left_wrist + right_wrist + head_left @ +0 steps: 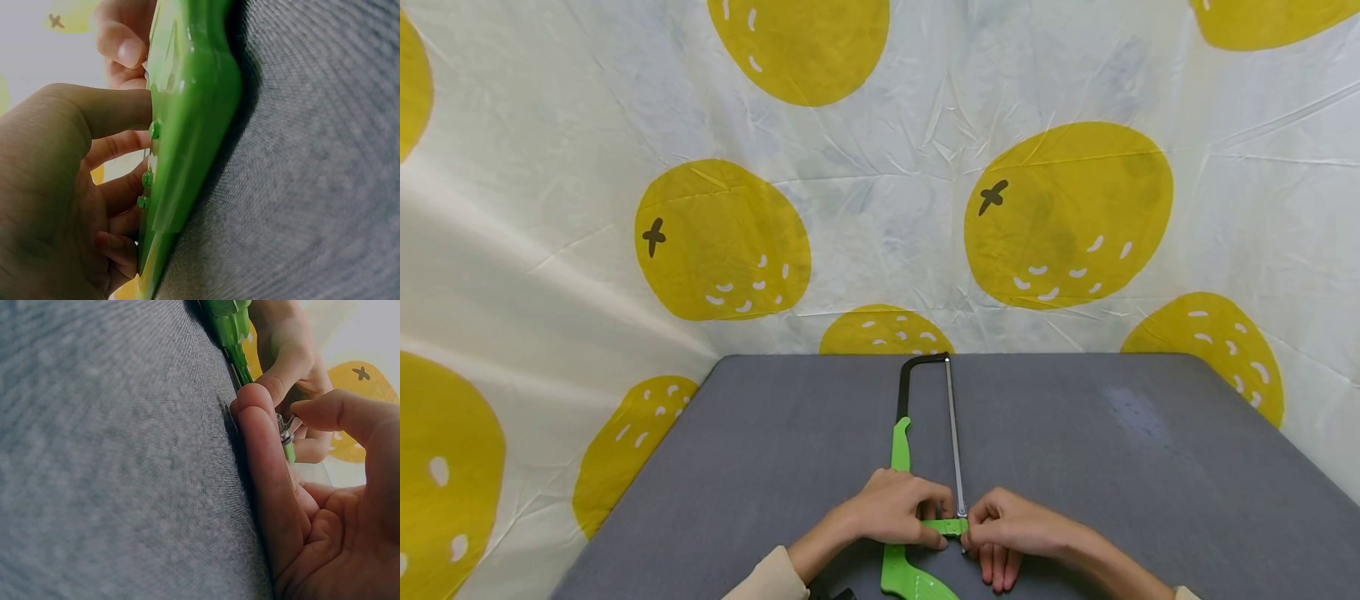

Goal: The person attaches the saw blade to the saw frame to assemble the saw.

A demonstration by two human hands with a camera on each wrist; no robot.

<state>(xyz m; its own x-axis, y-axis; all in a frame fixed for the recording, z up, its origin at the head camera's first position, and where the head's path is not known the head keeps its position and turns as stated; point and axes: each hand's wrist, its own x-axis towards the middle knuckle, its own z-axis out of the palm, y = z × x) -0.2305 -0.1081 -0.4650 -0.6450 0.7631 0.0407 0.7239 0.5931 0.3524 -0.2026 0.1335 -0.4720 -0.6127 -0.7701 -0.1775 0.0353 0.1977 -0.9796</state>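
Note:
A hacksaw [901, 446] with a green handle and black bow lies flat on the grey table, its far end near the table's back edge. The thin metal blade [955, 433] runs along its right side. My left hand [891, 508] grips the green crosspiece at the near end, thumb and fingers on either side of it. Beside it, my right hand [1018, 525] pinches a small metal wing nut [285, 432] at the blade's near end, between thumb and index finger. Its other fingers rest on the table. The fingers partly hide the nut.
The grey cloth-covered table [1052, 442] extends on both sides of the hacksaw. Behind and left of it hangs a white curtain [887, 242] with large yellow fruit prints. A small dark object [844, 594] shows at the bottom edge, cut off.

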